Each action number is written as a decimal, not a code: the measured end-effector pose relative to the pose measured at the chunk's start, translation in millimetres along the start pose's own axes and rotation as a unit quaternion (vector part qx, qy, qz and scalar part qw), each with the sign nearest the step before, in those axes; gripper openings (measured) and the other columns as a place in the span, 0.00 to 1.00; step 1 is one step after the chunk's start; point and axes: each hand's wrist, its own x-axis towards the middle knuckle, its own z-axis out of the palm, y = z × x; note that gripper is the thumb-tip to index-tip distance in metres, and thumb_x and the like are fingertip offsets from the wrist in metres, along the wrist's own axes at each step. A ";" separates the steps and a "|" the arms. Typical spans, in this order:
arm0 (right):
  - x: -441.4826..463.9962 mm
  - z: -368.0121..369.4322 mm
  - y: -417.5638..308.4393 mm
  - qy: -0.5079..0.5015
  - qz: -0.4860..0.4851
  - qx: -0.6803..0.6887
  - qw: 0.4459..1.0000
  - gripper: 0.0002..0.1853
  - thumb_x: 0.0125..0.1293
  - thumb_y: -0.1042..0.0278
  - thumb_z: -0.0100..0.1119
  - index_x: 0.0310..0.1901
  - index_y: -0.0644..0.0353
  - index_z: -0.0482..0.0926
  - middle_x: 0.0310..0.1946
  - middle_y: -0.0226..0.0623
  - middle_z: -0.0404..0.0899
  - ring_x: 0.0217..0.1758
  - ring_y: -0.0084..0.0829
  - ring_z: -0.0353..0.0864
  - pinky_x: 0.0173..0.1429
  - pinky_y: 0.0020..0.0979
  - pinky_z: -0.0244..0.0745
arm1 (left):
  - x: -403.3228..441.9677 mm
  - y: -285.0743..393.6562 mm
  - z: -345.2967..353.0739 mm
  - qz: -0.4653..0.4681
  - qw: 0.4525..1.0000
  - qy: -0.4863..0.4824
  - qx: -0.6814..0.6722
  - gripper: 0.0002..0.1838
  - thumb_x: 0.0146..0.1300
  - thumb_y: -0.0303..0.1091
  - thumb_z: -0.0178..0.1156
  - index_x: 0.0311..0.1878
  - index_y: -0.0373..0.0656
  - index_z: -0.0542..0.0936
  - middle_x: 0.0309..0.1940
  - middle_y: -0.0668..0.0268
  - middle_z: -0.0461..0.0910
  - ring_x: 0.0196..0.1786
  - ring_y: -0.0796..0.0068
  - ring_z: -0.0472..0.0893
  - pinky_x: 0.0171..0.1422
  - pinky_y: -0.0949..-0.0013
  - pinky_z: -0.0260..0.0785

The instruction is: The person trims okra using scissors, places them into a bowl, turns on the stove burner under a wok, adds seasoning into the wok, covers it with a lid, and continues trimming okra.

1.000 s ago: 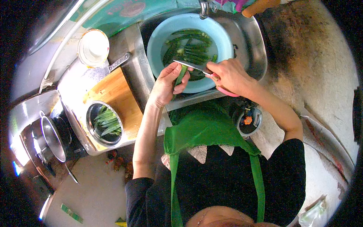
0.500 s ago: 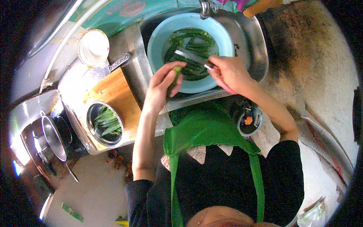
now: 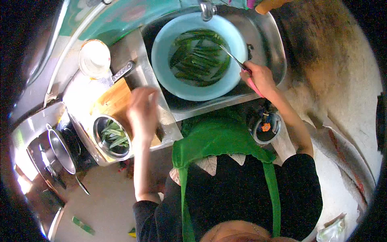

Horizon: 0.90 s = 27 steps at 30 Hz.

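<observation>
My right hand [image 3: 260, 77] is closed around a pair of scissors [image 3: 233, 55] with pink handles, held over the right rim of a light blue basin [image 3: 160, 68]. Long green pods that look like okra [image 3: 201, 60] lie in water inside the basin. On the other side, my left hand [image 3: 143, 107] hovers above the wooden cutting board [image 3: 113, 98], smeared by motion. Whether anything is in its fingers does not show. Beside it, a round metal bowl [image 3: 96, 141] holds green pieces [image 3: 115, 135].
The basin stands in a metal sink [image 3: 270, 44] under a tap [image 3: 207, 11]. A cleaver handle [image 3: 123, 71] and a white bowl [image 3: 94, 58] lie beyond the board. Pans [image 3: 62, 149] are at the left. A small bucket [image 3: 264, 139] stands below the sink's front edge.
My left hand has moved left from the basin to over the board; the green pod it held is no longer visible. My right hand has drawn right with the scissors.
</observation>
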 end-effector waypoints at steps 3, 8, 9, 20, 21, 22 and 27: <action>0.8 4.2 12.2 -0.014 0.004 0.057 0.998 0.09 0.58 0.62 0.54 0.28 0.59 0.72 0.21 0.48 0.75 0.25 0.50 0.78 0.31 0.44 0.70 | 47.6 -1.7 119.5 0.130 0.984 -0.112 -0.051 0.08 0.53 0.21 0.57 0.37 0.38 0.80 0.37 0.57 0.79 0.44 0.57 0.77 0.50 0.60 0.70; -7.3 -1.2 21.0 0.031 -0.015 0.072 0.997 0.09 0.57 0.62 0.57 0.27 0.57 0.71 0.19 0.44 0.75 0.24 0.47 0.77 0.28 0.42 0.70 | 93.4 -29.9 265.4 0.243 0.933 -0.221 0.146 0.14 0.50 0.20 0.56 0.42 0.41 0.79 0.41 0.59 0.77 0.51 0.59 0.73 0.57 0.58 0.65; -9.1 -2.8 23.8 0.017 0.006 0.054 0.998 0.09 0.57 0.62 0.57 0.28 0.57 0.71 0.19 0.44 0.75 0.23 0.47 0.77 0.29 0.42 0.70 | 92.4 -29.9 272.4 0.242 0.934 -0.221 0.143 0.14 0.50 0.20 0.56 0.42 0.41 0.79 0.41 0.59 0.77 0.51 0.59 0.73 0.57 0.58 0.65; 1.2 10.7 12.6 -0.063 0.038 0.104 0.992 0.07 0.58 0.63 0.55 0.30 0.57 0.73 0.20 0.47 0.76 0.23 0.49 0.77 0.30 0.45 0.70 | 116.5 -26.6 159.1 -0.165 0.933 -0.193 -0.255 0.10 0.56 0.24 0.60 0.42 0.33 0.77 0.25 0.63 0.79 0.27 0.76 0.77 0.33 0.73 0.69; 2.5 8.5 4.0 -0.035 0.009 0.095 0.995 0.07 0.58 0.64 0.55 0.30 0.57 0.73 0.20 0.46 0.76 0.24 0.49 0.77 0.30 0.45 0.70 | 103.5 -18.8 143.8 -0.166 0.934 -0.186 -0.256 0.10 0.56 0.24 0.60 0.42 0.33 0.77 0.25 0.63 0.79 0.27 0.76 0.77 0.33 0.73 0.69; 5.2 7.8 -3.8 -0.008 -0.022 0.087 0.996 0.06 0.57 0.65 0.55 0.30 0.57 0.72 0.20 0.46 0.76 0.24 0.50 0.77 0.31 0.46 0.69 | 90.2 -8.2 129.0 -0.172 0.901 -0.165 -0.362 0.10 0.58 0.25 0.60 0.43 0.33 0.77 0.25 0.64 0.78 0.26 0.78 0.75 0.31 0.75 0.68; 10.7 -2.4 -55.0 0.017 -0.113 0.036 0.993 0.07 0.52 0.73 0.57 0.34 0.60 0.73 0.27 0.43 0.75 0.29 0.46 0.77 0.32 0.39 0.69 | 49.0 18.6 88.1 -0.209 0.807 -0.091 -0.546 0.10 0.61 0.25 0.58 0.45 0.35 0.76 0.29 0.65 0.78 0.24 0.81 0.73 0.27 0.78 0.64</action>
